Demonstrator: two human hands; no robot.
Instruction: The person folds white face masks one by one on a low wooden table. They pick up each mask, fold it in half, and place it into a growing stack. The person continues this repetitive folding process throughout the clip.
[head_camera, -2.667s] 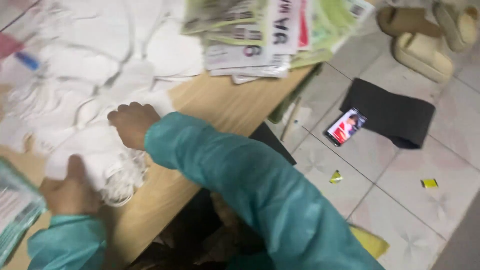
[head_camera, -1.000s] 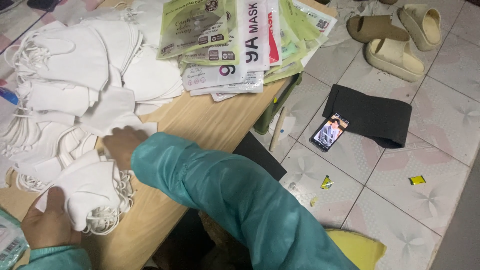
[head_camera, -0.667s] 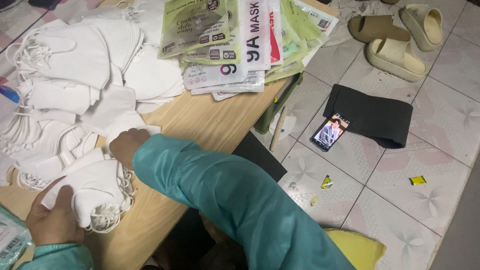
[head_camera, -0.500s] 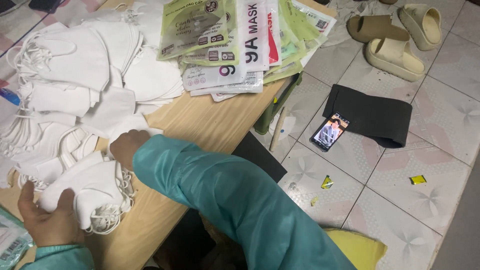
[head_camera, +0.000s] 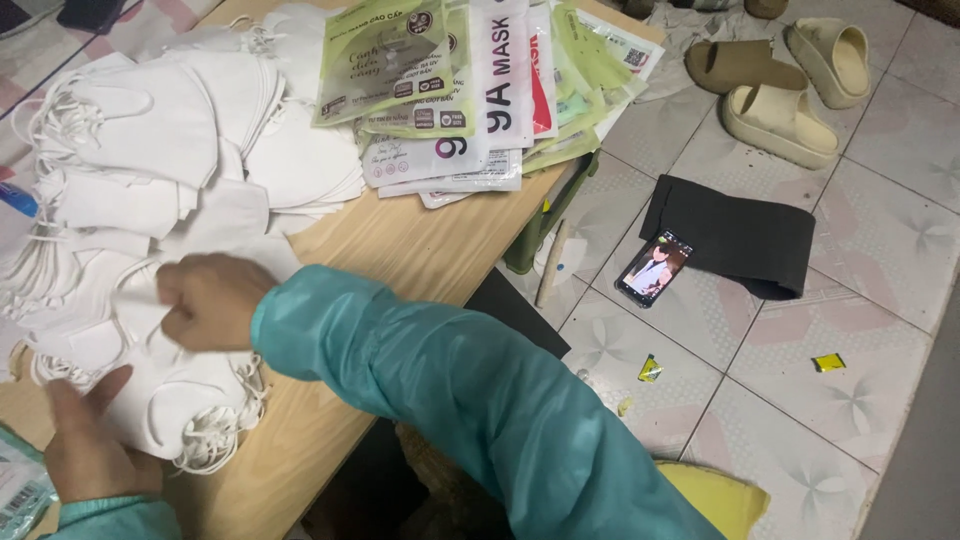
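Right hand (head_camera: 212, 300), fingers curled into a loose fist over the small stack of white face masks (head_camera: 170, 400) at the near edge of the wooden table (head_camera: 400, 250); the fingertips are turned under, so whether they pinch a mask or an ear loop cannot be told. Left hand (head_camera: 88, 450), fingers spread fairly wide and lifted, thumb up, at the near left corner of the same stack, touching or just above its edge. Compared with half a second earlier, the left hand has opened and drawn toward the body instead of lying flat on the stack, and the right hand has shifted left and risen slightly over it; judged from this, the stack is being squared up or a mask lifted off it, with the gathering not yet finished. The stack lies just inside the table's near edge, its elastic loops (head_camera: 215, 440) trailing toward that edge. Beyond it, a larger loose heap of masks (head_camera: 170, 140) covers the far left of the table, and a fan of printed packets (head_camera: 470, 90) overlaps the far right corner. A strip of bare wood between the packets and the teal sleeve (head_camera: 450, 390) offers the only open room. To the right, on the tiled floor (head_camera: 880, 250), lie a phone (head_camera: 655, 268), a black cloth (head_camera: 740, 235) and sandals (head_camera: 780, 80).
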